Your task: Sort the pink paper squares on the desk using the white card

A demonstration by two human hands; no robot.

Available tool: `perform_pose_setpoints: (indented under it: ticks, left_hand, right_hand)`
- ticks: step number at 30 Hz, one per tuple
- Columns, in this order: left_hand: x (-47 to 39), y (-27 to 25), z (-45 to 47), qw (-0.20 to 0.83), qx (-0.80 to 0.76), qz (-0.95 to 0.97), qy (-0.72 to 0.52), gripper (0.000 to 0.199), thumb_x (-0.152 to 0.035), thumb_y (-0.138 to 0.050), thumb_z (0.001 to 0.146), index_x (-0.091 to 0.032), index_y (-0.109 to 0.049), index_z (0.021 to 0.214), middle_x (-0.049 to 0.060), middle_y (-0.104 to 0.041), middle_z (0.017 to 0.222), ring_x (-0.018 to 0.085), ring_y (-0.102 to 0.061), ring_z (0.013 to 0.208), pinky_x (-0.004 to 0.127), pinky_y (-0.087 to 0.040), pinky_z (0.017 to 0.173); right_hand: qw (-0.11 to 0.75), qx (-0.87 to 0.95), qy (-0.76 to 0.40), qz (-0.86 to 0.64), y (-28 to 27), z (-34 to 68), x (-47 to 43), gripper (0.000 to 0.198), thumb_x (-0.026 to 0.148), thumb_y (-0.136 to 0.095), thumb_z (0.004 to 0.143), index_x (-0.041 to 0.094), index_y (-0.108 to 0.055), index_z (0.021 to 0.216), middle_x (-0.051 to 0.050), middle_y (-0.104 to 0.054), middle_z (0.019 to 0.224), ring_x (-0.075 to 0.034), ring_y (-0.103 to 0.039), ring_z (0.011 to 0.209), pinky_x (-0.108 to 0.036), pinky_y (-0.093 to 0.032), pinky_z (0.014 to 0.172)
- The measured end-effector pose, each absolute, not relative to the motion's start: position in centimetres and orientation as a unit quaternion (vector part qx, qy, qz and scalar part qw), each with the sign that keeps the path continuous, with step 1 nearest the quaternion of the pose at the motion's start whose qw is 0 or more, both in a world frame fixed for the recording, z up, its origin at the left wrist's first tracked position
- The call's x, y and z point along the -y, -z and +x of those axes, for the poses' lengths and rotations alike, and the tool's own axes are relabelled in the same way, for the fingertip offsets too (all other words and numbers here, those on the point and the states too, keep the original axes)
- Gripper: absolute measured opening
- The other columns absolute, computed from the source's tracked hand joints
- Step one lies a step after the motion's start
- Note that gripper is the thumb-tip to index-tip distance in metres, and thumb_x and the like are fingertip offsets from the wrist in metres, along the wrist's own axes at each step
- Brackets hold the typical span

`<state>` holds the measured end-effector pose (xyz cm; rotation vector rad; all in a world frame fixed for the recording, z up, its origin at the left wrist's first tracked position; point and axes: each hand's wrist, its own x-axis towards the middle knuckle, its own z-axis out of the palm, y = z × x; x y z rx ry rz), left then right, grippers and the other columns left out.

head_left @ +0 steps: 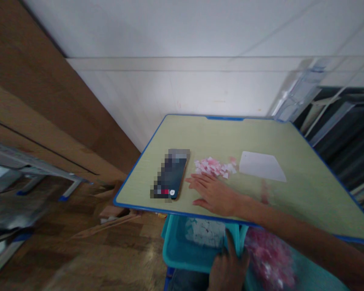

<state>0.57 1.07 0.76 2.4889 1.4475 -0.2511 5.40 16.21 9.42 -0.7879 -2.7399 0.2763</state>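
Observation:
My right hand [214, 195] lies low over the pale green tabletop [218, 135], palm down with fingers stretched out. Its fingertips are at the near edge of a loose heap of small pink and white pieces [214, 166]. Below the table's front edge is a teal basket [185, 260] with flat white pieces [204, 232] inside. My left hand [229, 264], partly cut off by the frame, straddles the basket's right rim, its index finger inside and thumb outside. Motion blurs that hand somewhat.
A phone [172, 176] lies left of the heap, and a white card [261, 165] lies to its right. A clear plastic bottle [300, 95] leans at the back right corner. A clear bag of pink pieces [269, 258] sits right of the basket. A white wall [170, 89] borders the table's back.

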Motion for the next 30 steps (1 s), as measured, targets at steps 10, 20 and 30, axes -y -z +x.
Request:
perform_pose_setpoints:
  ticks: [10,20,30]
  left_hand:
    - [-1.3,-1.0,0.7,0.155,-0.502,0.846,0.095,0.038,-0.029,-0.025,0.084,-0.037,-0.045,0.115,0.015,-0.046,0.123,0.020,-0.062,0.070,0.030,-0.051,0.052]
    - [-1.2,-0.6,0.6,0.138,-0.497,0.853,0.077,0.037,-0.030,-0.026,0.084,-0.038,-0.044,0.115,0.014,-0.047,0.123,0.018,-0.062,0.067,0.028,-0.051,0.049]
    - [-1.1,-0.3,0.7,0.149,-0.507,0.847,0.055,0.036,-0.030,-0.025,0.084,-0.039,-0.045,0.114,0.013,-0.050,0.119,0.021,-0.062,0.070,0.030,-0.051,0.050]
  right_hand:
    - [0.117,0.978,-0.078,-0.156,-9.3,2.8,-14.7,0.043,0.043,-0.037,0.082,0.014,-0.044,0.112,-0.008,-0.035,0.133,-0.021,-0.017,0.127,-0.046,-0.016,0.102]
    - [0.107,0.979,-0.055,-0.164,-9.0,2.0,-14.9,0.049,0.046,-0.029,0.084,0.011,-0.041,0.117,-0.008,-0.039,0.130,-0.024,-0.019,0.126,-0.048,-0.013,0.102]
    - [0.106,0.970,-0.053,-0.213,-8.7,2.1,-15.3,0.052,0.047,-0.028,0.083,0.010,-0.040,0.118,-0.012,-0.034,0.133,-0.026,-0.013,0.127,-0.050,-0.015,0.101]
